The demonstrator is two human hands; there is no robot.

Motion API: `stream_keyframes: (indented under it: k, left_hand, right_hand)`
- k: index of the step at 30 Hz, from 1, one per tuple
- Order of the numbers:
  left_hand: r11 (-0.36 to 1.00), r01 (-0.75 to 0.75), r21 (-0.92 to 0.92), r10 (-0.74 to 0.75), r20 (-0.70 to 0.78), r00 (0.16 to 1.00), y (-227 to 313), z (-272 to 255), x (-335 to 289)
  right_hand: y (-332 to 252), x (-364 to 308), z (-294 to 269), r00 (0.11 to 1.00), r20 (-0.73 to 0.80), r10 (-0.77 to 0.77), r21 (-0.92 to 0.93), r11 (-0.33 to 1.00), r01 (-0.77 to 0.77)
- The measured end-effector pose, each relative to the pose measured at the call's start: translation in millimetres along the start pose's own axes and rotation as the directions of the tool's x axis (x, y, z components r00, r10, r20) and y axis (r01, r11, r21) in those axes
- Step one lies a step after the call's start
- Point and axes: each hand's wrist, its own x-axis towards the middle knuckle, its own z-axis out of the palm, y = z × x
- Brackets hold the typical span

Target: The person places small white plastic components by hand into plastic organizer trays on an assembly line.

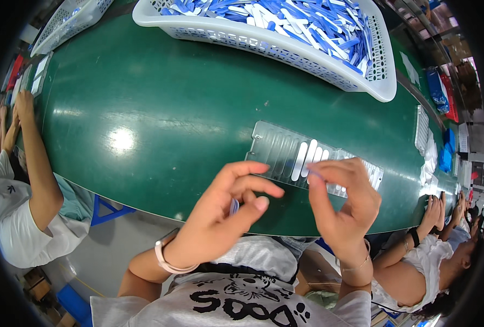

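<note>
A clear slotted plastic tray (274,143) lies on the green table, several of its slots on the right filled with white round-ended strips (299,161). Above the tray my right hand (346,199) pinches thumb and forefinger together; a blurred bluish strip shows at the tips, partly hidden. Just left of it, in front of the tray, my left hand (217,218) has its thumb and forefinger apart. The ends of blue-and-white strips (234,206) peek out of its palm, held by the curled fingers.
A white perforated basket (285,41) heaped with blue and white strips stands at the far side of the green table (160,98). Another white basket (67,24) is at far left. People work on both sides, a co-worker's arm (32,147) at left, hands (431,212) at right.
</note>
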Motion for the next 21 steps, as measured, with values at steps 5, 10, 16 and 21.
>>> stream_keyframes:
  k: [5,10,16,21]
  left_hand:
    - [0.819,0.157,-0.552,-0.169,0.03,0.985,4,-9,3]
    - [0.901,0.144,-0.409,-0.119,0.085,0.989,3,-7,12]
    - [0.97,0.087,-0.227,-0.123,-0.151,0.981,20,12,-8]
    - [0.984,0.055,-0.171,-0.066,-0.058,0.996,14,26,14]
  right_hand:
    - [14,-1,14,0.945,0.19,-0.265,-0.35,0.881,0.318]
    - [-2,-3,-3,0.962,0.246,-0.12,-0.494,0.838,0.231]
    - [-2,-14,13,0.979,0.156,-0.133,-0.318,0.932,0.177]
    - [20,-18,5,0.993,0.119,-0.026,-0.35,0.934,0.066]
